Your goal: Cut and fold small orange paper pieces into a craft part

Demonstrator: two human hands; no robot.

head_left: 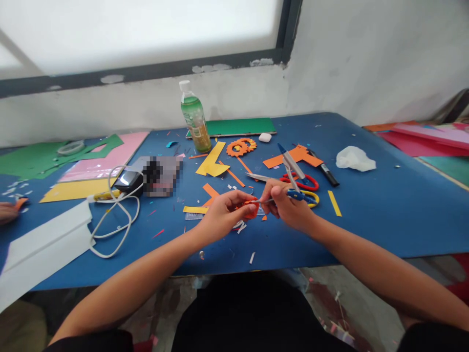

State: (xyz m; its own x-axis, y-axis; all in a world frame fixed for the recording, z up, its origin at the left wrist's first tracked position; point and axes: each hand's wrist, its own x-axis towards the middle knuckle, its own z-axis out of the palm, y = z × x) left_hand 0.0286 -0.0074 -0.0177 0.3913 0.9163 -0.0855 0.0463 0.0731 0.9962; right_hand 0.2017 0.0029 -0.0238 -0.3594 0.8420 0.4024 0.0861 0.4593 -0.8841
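Observation:
My left hand pinches a small orange-red piece between thumb and fingers. Closed around a thin metal tool, my right hand brings its tip against that piece; the rest of the tool is partly hidden, so its kind is unclear. Right behind this hand lie red-handled scissors, with a blue and yellow handle beside them. Orange gear-shaped cutouts, a yellow cut piece and an orange branching piece lie beyond my hands.
A green-labelled bottle stands near the wall. Left are a white cable, folded white paper and green sheets. Another person's hand is at the left edge. A black marker and crumpled white plastic lie right.

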